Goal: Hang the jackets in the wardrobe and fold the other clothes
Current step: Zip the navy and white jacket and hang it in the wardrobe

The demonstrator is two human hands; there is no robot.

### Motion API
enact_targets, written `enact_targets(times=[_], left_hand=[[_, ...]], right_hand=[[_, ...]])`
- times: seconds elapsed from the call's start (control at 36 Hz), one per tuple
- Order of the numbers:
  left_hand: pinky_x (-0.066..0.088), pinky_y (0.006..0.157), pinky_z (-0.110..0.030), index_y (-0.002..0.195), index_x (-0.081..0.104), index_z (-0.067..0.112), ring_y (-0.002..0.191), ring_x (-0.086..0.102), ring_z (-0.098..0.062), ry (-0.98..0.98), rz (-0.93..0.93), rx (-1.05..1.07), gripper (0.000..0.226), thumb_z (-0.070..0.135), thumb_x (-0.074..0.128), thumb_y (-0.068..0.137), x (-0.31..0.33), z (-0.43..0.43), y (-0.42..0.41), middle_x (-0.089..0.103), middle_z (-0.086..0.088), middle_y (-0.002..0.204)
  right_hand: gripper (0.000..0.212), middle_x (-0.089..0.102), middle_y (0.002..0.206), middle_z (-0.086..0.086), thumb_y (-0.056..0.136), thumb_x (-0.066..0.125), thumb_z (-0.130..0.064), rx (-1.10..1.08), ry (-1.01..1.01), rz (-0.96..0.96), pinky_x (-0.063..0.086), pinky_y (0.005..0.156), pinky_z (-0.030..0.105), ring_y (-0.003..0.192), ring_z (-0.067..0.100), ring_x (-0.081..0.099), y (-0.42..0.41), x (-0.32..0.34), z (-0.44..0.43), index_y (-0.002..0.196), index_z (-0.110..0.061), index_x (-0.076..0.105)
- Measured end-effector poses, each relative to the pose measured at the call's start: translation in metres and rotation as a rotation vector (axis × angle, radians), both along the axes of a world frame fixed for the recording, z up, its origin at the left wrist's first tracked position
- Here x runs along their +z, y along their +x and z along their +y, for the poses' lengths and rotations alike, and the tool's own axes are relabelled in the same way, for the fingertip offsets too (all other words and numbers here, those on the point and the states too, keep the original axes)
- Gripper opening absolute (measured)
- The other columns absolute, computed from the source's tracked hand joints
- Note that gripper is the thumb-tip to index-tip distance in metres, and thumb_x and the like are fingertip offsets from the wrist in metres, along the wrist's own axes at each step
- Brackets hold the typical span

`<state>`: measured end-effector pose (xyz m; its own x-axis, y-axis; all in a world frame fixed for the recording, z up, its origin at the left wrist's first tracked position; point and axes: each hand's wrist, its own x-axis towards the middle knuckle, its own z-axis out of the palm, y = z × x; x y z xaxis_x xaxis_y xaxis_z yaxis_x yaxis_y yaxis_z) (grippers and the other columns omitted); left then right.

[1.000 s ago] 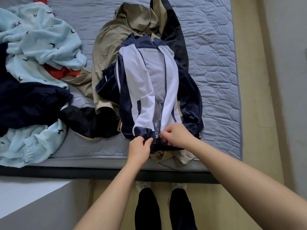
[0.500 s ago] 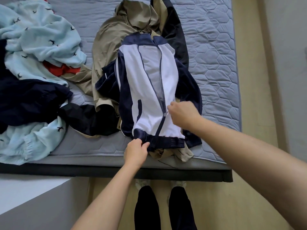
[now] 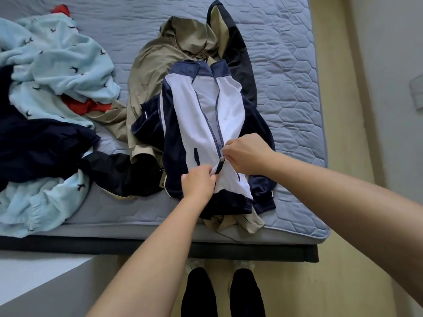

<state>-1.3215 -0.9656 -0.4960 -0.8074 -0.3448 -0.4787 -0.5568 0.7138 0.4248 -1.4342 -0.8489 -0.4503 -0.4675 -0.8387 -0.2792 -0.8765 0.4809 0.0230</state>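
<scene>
Track jacket, white and navy, lies at frame centre on a khaki jacket on the bed. Right hand pinches the zip slider low on the front; left hand grips the white cloth just below it. Half a second ago the left hand held the hem instead.

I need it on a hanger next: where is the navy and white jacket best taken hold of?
By the two shoulders just below the navy collar, coming from above at the far end. The navy and white jacket lies flat, front up, collar away from you, with the zip open there, so each side can be pinched separately.
</scene>
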Motion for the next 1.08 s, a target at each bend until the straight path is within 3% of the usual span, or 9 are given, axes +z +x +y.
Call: enact_targets(times=[0.08, 0.22, 0.33, 0.39, 0.58, 0.67, 0.83, 0.92, 1.08], left_hand=[[0.023, 0.070, -0.032, 0.060, 0.036, 0.021, 0.068, 0.047, -0.024, -0.140, 0.027, -0.066, 0.035, 0.025, 0.049, 0.092, -0.006, 0.001, 0.005, 0.048, 0.005, 0.063], [0.026, 0.075, -0.031, 0.069, 0.045, 0.024, 0.077, 0.053, -0.021, -0.251, -0.166, -0.075, 0.023, 0.017, 0.047, 0.091, -0.020, -0.023, 0.036, 0.054, 0.006, 0.073], [0.033, 0.083, -0.032, 0.086, 0.056, 0.025, 0.092, 0.058, -0.020, -0.144, -0.170, -0.058, 0.007, 0.029, 0.054, 0.091, -0.015, -0.023, 0.026, 0.066, 0.003, 0.095], [0.034, 0.080, -0.031, 0.095, 0.061, 0.023, 0.095, 0.059, -0.020, -0.028, -0.075, -0.031, 0.017, 0.038, 0.058, 0.089, -0.008, -0.011, 0.003, 0.065, 0.006, 0.098], [0.030, 0.068, -0.032, 0.071, 0.044, 0.020, 0.070, 0.046, -0.024, -0.021, 0.140, 0.045, 0.026, 0.033, 0.055, 0.091, 0.005, 0.010, -0.055, 0.047, 0.007, 0.065], [0.029, 0.072, -0.032, 0.078, 0.049, 0.022, 0.076, 0.052, -0.024, -0.108, 0.080, -0.023, 0.019, 0.032, 0.054, 0.093, -0.003, -0.002, -0.043, 0.056, 0.003, 0.076], [0.040, 0.083, -0.034, 0.095, 0.058, 0.023, 0.097, 0.060, -0.026, -0.164, -0.196, -0.040, 0.012, 0.034, 0.056, 0.090, -0.027, -0.032, 0.000, 0.067, -0.002, 0.101], [0.045, 0.081, -0.034, 0.103, 0.057, 0.024, 0.097, 0.059, -0.022, -0.027, -0.086, -0.038, 0.022, 0.038, 0.061, 0.087, -0.018, -0.020, -0.020, 0.063, 0.006, 0.102], [0.034, 0.063, -0.032, 0.076, 0.047, 0.016, 0.076, 0.054, -0.029, -0.040, 0.083, -0.027, 0.025, 0.033, 0.058, 0.090, -0.001, 0.000, -0.065, 0.058, -0.002, 0.078]], right_hand=[[0.012, 0.044, 0.069, -0.004, 0.079, 0.047, -0.007, 0.016, 0.084, 0.044, 0.016, 0.047, 0.023, 0.057, 0.022, 0.044, -0.010, 0.009, -0.001, 0.073, -0.016, 0.052], [0.029, 0.029, 0.060, -0.004, 0.076, 0.049, -0.005, -0.062, 0.050, 0.093, 0.013, 0.047, 0.024, 0.050, 0.019, 0.034, -0.030, 0.014, 0.009, 0.058, -0.017, 0.029], [0.018, 0.036, 0.065, -0.004, 0.084, 0.047, -0.011, -0.099, 0.012, 0.070, 0.015, 0.047, 0.024, 0.055, 0.021, 0.039, -0.033, 0.008, 0.011, 0.067, -0.017, 0.044], [0.017, 0.044, 0.073, -0.005, 0.089, 0.047, -0.016, -0.098, -0.021, 0.061, 0.019, 0.047, 0.025, 0.059, 0.022, 0.042, -0.028, 0.005, 0.010, 0.073, -0.018, 0.050], [0.014, 0.046, 0.074, -0.003, 0.089, 0.047, -0.017, -0.093, -0.045, 0.042, 0.016, 0.049, 0.026, 0.066, 0.023, 0.051, -0.029, 0.006, 0.004, 0.075, -0.019, 0.049], [0.018, 0.036, 0.069, -0.004, 0.084, 0.050, -0.012, -0.099, -0.028, 0.074, 0.011, 0.048, 0.025, 0.063, 0.022, 0.044, -0.039, 0.013, 0.007, 0.070, -0.018, 0.041], [0.022, 0.053, 0.065, 0.001, 0.072, 0.061, -0.002, -0.120, -0.121, 0.046, 0.007, 0.050, 0.020, 0.057, 0.028, 0.058, -0.049, 0.025, 0.015, 0.061, -0.016, 0.048], [0.017, 0.057, 0.059, 0.002, 0.063, 0.069, 0.000, -0.100, -0.166, 0.050, 0.003, 0.051, 0.016, 0.048, 0.024, 0.056, -0.043, 0.024, 0.014, 0.057, -0.011, 0.058], [0.012, 0.058, 0.066, 0.002, 0.071, 0.064, -0.003, -0.137, -0.189, 0.064, 0.008, 0.049, 0.018, 0.054, 0.026, 0.056, -0.052, 0.021, 0.017, 0.064, -0.012, 0.059]])
